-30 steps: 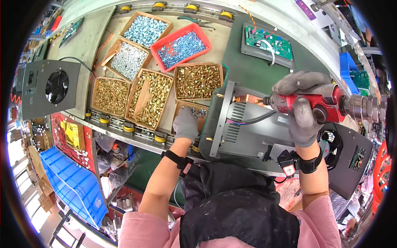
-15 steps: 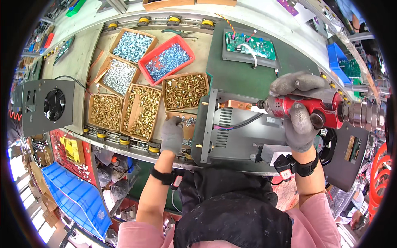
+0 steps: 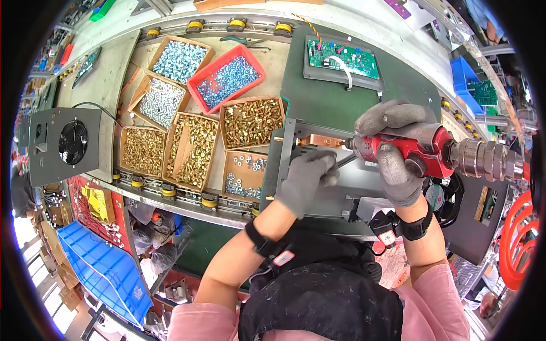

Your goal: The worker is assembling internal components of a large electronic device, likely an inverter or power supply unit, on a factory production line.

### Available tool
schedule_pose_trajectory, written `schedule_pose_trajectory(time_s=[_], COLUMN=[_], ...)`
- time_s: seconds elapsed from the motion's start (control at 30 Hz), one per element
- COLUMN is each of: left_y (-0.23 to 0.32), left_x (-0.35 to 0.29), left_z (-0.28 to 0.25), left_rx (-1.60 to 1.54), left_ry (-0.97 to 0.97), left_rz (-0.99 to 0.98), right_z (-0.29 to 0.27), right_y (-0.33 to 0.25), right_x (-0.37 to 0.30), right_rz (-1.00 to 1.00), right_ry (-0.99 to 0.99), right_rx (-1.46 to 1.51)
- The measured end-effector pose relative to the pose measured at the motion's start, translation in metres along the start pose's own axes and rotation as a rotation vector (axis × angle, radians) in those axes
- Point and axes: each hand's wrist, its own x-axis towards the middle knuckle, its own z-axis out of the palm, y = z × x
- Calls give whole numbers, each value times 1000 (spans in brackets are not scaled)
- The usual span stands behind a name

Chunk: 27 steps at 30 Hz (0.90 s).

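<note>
My right hand (image 3: 398,184), in a grey glove, grips a red pneumatic screwdriver (image 3: 445,149) lying nearly level. Its bit points left at the end of a copper bar (image 3: 324,141) on the dark metal chassis (image 3: 364,184). Just below that bar my gloved left hand (image 3: 306,181) hovers over the chassis, fingertips pinched together close to the bit. Whatever those fingers hold, if anything, is hidden. A dark cable by the left fingertips is partly covered. To the left lies a shallow cardboard box (image 3: 243,171) with loose silver nuts.
Boxes of brass screws (image 3: 251,122) and a red tray (image 3: 259,82) of bluish screws stand left of the chassis. Behind it lies a green circuit board (image 3: 355,63). A panel with a fan (image 3: 48,149) is at far left, a coiled red hose (image 3: 506,250) at right.
My left hand has moved right from the nut box to beside the copper bar. The screwdriver in my right hand has shifted slightly left.
</note>
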Motion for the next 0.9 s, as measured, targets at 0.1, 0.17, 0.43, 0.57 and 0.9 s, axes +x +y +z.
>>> schedule_pose_trajectory(time_s=[0.1, 0.17, 0.43, 0.57, 0.9], left_y=[-14, -15, 0, 3, 11], left_x=[28, 33, 5, 0, 6], left_z=[5, 3, 4, 4, 3], left_rx=[61, 118, -215, -226, -272], left_ry=[-80, -139, -214, -192, -216], left_rz=[248, 378, 101, 90, 45], right_z=[1, 2, 0, -1, 5], right_y=[0, 1, 8, 3, 7], right_x=[-3, -4, 3, 2, 0], right_rz=[22, 98, -67, 11, 33], right_ry=[23, 35, -40, -55, -15], right_rx=[-18, 21, -93, -82, -23])
